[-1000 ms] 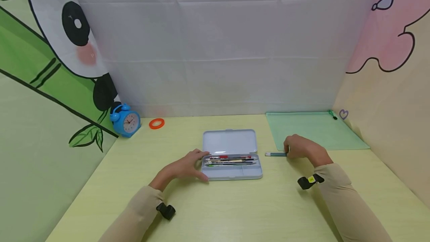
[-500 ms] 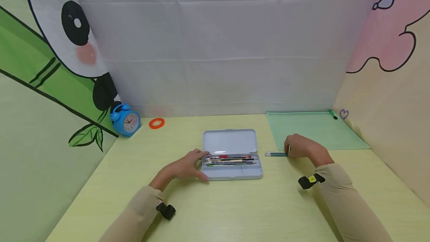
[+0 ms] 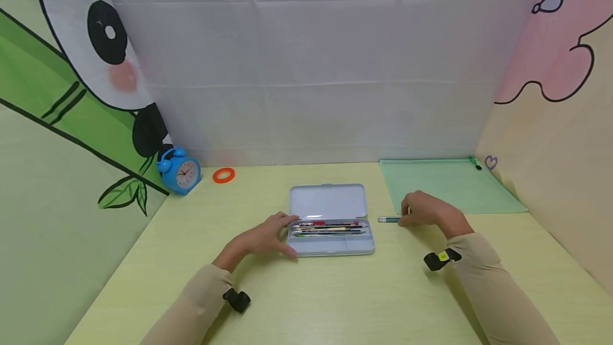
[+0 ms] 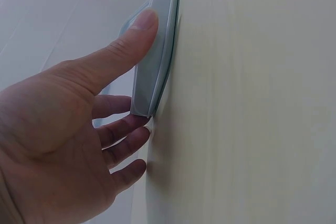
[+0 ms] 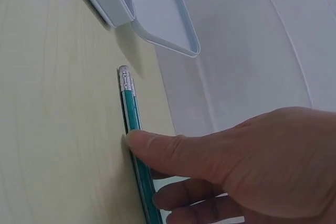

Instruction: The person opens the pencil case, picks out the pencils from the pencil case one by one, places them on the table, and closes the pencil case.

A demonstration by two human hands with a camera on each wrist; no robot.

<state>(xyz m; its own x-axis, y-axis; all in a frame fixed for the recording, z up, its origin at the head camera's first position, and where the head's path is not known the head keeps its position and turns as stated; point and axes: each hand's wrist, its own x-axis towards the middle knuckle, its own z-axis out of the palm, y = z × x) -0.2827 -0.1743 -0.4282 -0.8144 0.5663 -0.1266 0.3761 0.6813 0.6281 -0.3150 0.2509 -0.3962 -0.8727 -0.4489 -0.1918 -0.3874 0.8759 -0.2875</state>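
Observation:
An open pale blue pencil case [image 3: 328,201] lies on the table with its lid tipped back. Several thin pencils [image 3: 330,229] fill its long back compartment. My left hand [image 3: 268,236] holds the case at its left end; in the left wrist view the thumb [image 4: 144,20] presses the front wall and the fingers are bent at the end. To the right of the case, my right hand [image 3: 428,209] pinches two green pencils [image 5: 129,103] lying side by side on the table. Their silver ferrule ends point toward the case; the other ends are hidden by the hand.
A light green mesh pouch [image 3: 450,182] lies at the back right, just beyond the right hand. At the back left stand a blue alarm clock [image 3: 184,173] and an orange ring [image 3: 223,175]. White fabric [image 3: 325,79] hangs behind the table [image 3: 335,302].
My right hand's fingers have slid slightly left along the green pencils, covering more of them. My left hand and the pencil case have stayed in place.

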